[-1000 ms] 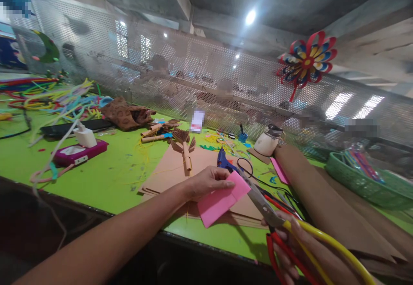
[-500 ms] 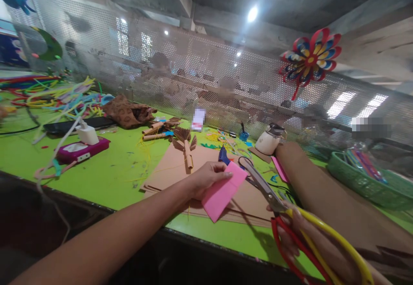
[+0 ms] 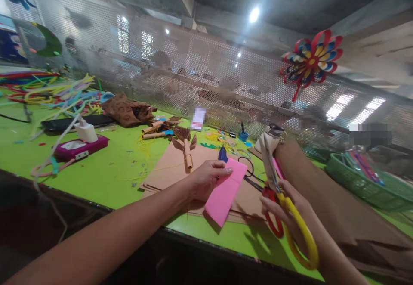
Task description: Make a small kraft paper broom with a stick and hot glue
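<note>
A folded piece of pink paper (image 3: 226, 192) is pinched between the thumb and fingers of my left hand (image 3: 209, 179), above a stack of brown card sheets (image 3: 164, 166). To its right, my right hand (image 3: 293, 207) grips a pair of scissors (image 3: 279, 201) with one red and one yellow handle. The blades point up and away, apart from the paper. Behind the paper lies a blue glue gun (image 3: 222, 153), partly covered. On the brown sheets rests a small rolled-paper figure (image 3: 187, 153) with pleated brown pieces.
At the left stand a purple power strip (image 3: 80, 148) with a white plug, a brown patterned pouch (image 3: 129, 110) and colourful pipe cleaners (image 3: 61, 91). Brown paper (image 3: 322, 194) and a green basket (image 3: 364, 186) lie at the right. A perforated metal screen (image 3: 200, 78) backs the table.
My right hand has swung the scissors upright, away from the pink paper, and their blades have come together. My left hand has tilted the paper slightly steeper.
</note>
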Action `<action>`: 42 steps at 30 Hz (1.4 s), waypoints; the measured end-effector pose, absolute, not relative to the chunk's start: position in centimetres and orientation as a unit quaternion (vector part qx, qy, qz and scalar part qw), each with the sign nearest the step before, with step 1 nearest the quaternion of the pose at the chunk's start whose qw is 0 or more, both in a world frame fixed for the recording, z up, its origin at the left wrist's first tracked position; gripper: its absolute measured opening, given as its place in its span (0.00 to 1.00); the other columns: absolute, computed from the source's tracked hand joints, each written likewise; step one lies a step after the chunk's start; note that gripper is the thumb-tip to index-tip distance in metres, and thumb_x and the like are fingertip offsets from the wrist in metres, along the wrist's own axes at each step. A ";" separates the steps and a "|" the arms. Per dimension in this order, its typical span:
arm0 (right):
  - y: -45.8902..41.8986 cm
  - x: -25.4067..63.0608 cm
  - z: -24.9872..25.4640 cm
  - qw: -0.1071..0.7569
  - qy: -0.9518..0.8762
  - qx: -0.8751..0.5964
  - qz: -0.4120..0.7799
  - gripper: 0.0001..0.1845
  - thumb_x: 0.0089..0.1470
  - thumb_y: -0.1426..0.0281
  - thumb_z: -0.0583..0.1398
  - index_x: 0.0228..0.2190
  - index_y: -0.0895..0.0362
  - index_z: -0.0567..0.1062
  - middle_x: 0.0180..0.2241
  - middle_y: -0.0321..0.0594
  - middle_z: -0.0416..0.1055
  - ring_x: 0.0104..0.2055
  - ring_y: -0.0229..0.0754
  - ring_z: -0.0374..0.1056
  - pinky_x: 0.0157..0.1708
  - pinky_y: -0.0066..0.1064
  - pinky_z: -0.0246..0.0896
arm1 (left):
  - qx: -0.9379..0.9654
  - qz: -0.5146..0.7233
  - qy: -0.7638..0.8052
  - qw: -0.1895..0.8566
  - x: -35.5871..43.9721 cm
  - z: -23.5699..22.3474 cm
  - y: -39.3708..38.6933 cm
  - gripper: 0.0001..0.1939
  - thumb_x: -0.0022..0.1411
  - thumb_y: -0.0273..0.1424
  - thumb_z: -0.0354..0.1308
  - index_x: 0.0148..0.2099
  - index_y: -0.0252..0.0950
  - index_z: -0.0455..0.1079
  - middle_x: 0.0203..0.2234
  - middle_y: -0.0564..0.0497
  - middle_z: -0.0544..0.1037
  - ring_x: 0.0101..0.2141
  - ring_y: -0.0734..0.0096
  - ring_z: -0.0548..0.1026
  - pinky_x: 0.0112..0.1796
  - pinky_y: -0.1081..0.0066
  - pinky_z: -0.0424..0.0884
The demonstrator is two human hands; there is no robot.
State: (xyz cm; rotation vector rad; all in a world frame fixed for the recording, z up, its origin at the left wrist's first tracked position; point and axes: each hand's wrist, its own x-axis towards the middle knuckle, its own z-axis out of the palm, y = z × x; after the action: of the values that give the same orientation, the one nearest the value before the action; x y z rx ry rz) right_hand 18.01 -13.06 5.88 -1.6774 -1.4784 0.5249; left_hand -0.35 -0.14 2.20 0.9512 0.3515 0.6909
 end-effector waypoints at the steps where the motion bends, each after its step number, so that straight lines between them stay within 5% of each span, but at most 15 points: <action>1: -12.5 17.4 6.1 0.435 -0.581 -0.656 0.207 0.24 0.42 0.56 0.62 0.38 0.56 0.65 0.27 0.37 0.70 0.28 0.43 0.70 0.28 0.31 0.67 | 0.467 0.315 0.161 0.811 -0.3 2.2 -0.3 0.16 0.44 0.33 0.67 0.33 0.29 0.70 0.25 0.49 0.73 0.25 0.73 0.71 0.29 0.70 0.68; 8: -9.2 14.6 6.1 0.514 -0.612 -0.570 0.192 0.24 0.41 0.63 0.64 0.41 0.56 0.66 0.39 0.43 0.71 0.38 0.45 0.69 0.36 0.33 0.65 | 0.559 0.299 0.160 0.757 -0.6 1.9 -0.4 0.16 0.45 0.37 0.66 0.32 0.29 0.70 0.25 0.49 0.73 0.24 0.75 0.70 0.27 0.74 0.64; 12: -8.7 14.6 6.3 0.524 -0.594 -0.580 0.191 0.24 0.43 0.63 0.63 0.43 0.56 0.64 0.34 0.41 0.70 0.29 0.41 0.67 0.27 0.32 0.64 | 0.514 0.278 0.133 0.801 -0.4 2.1 -0.8 0.21 0.46 0.42 0.64 0.36 0.31 0.69 0.28 0.48 0.73 0.26 0.72 0.70 0.30 0.71 0.65; 18: -8.4 16.0 6.6 0.529 -0.642 -0.551 0.067 0.22 0.47 0.66 0.60 0.45 0.55 0.65 0.33 0.40 0.69 0.33 0.40 0.65 0.32 0.31 0.63 | 0.556 0.354 0.226 0.717 -0.2 2.9 0.0 0.22 0.49 0.48 0.59 0.35 0.32 0.68 0.29 0.49 0.71 0.29 0.73 0.68 0.31 0.73 0.63; 22: -9.0 16.1 7.2 0.460 -0.679 -0.568 -0.064 0.19 0.48 0.70 0.58 0.45 0.54 0.67 0.31 0.37 0.68 0.29 0.39 0.64 0.30 0.29 0.62 | 0.601 0.458 0.238 0.610 -0.8 3.2 1.2 0.18 0.49 0.44 0.60 0.26 0.31 0.68 0.22 0.51 0.69 0.25 0.76 0.65 0.29 0.75 0.60; 27: -9.6 15.3 7.1 0.319 -0.799 -0.469 -0.198 0.26 0.50 0.76 0.53 0.52 0.55 0.62 0.38 0.46 0.66 0.37 0.45 0.64 0.35 0.35 0.63 | 0.534 0.330 0.163 0.761 -0.5 3.1 0.4 0.18 0.49 0.44 0.60 0.31 0.31 0.70 0.22 0.50 0.72 0.24 0.73 0.68 0.26 0.73 0.62; 31: -9.6 14.4 6.2 0.256 -0.843 -0.417 -0.221 0.31 0.50 0.76 0.53 0.56 0.58 0.57 0.35 0.47 0.65 0.35 0.46 0.63 0.35 0.38 0.64 | 0.475 0.346 0.131 0.798 -0.1 3.4 -0.4 0.20 0.49 0.46 0.59 0.33 0.31 0.70 0.23 0.50 0.72 0.24 0.74 0.68 0.28 0.72 0.63; 38: -9.2 14.3 8.4 0.453 -0.711 -0.530 -0.093 0.19 0.50 0.73 0.55 0.46 0.54 0.67 0.35 0.41 0.68 0.34 0.40 0.65 0.35 0.33 0.64 | 0.564 0.474 0.228 0.636 -1.5 3.7 0.4 0.16 0.50 0.42 0.58 0.26 0.32 0.67 0.22 0.51 0.69 0.25 0.76 0.65 0.26 0.75 0.59; 42: -9.0 16.0 11.0 0.525 -0.634 -0.562 0.076 0.26 0.46 0.66 0.61 0.49 0.54 0.65 0.32 0.38 0.68 0.29 0.38 0.65 0.28 0.30 0.63 | 0.579 0.481 0.213 0.623 -1.8 4.4 0.6 0.14 0.46 0.37 0.62 0.32 0.31 0.70 0.25 0.51 0.71 0.28 0.74 0.66 0.28 0.75 0.60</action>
State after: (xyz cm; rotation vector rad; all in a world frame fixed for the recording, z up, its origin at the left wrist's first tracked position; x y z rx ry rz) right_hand 16.04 -9.04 10.97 -1.3451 -1.5161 0.1829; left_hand -1.83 0.61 4.41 1.3289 0.4881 1.1054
